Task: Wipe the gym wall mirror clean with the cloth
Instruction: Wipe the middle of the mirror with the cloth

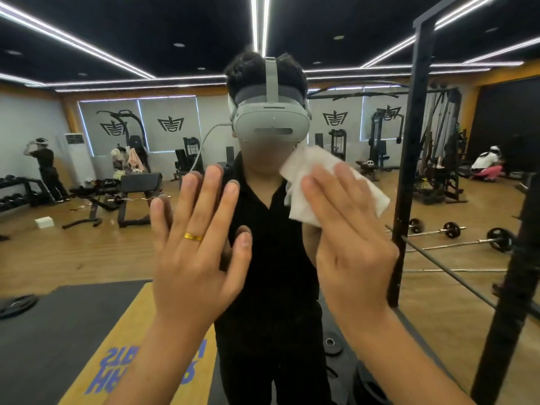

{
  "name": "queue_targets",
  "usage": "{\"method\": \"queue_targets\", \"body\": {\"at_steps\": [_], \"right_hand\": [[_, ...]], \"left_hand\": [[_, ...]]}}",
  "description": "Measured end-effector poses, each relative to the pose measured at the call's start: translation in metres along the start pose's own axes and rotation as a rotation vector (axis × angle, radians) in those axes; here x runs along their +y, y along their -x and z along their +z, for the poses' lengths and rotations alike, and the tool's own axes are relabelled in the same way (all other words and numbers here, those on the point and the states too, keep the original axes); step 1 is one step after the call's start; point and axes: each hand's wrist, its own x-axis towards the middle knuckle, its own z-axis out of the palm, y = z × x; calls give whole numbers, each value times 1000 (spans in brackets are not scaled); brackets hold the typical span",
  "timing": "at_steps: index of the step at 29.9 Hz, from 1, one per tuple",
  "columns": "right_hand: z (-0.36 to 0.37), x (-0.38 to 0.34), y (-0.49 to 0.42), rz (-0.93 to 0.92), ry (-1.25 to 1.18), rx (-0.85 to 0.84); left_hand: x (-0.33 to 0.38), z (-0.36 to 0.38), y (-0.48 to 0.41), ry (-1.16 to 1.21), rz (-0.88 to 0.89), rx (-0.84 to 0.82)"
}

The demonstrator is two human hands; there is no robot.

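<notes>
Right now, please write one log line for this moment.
step: mirror wipe | left hand: open, flat on mirror | right hand: presses white cloth on mirror

The mirror [73, 258] stands right before me, with both my hands flat against it: my left hand [195, 249] on the left, my right hand [350, 247] just beside it. The cloth [321, 173] lies between my right fingers and the glass. A rack upright [415, 159] stands farther right.
</notes>
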Motion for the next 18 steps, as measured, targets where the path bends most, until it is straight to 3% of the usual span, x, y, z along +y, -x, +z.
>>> {"method": "queue_targets", "body": {"at_steps": [4,6,9,12,16,18], "right_hand": [[-4,35,-24,-207,55,9],[-10,48,-45,-182,84,93],[-13,38,-51,-5,37,122],[-2,6,-31,20,6,23],[-3,4,-23,-219,55,-183],[-18,27,-46,-259,125,-137]], "left_hand": [[-1,0,2,-5,-12,-3],[0,1,2,-21,-14,-3],[-1,1,3,-35,-14,5],[-1,1,2,-33,-9,6],[-2,1,3,-46,-17,9],[-1,1,3,-42,-25,15]]}}
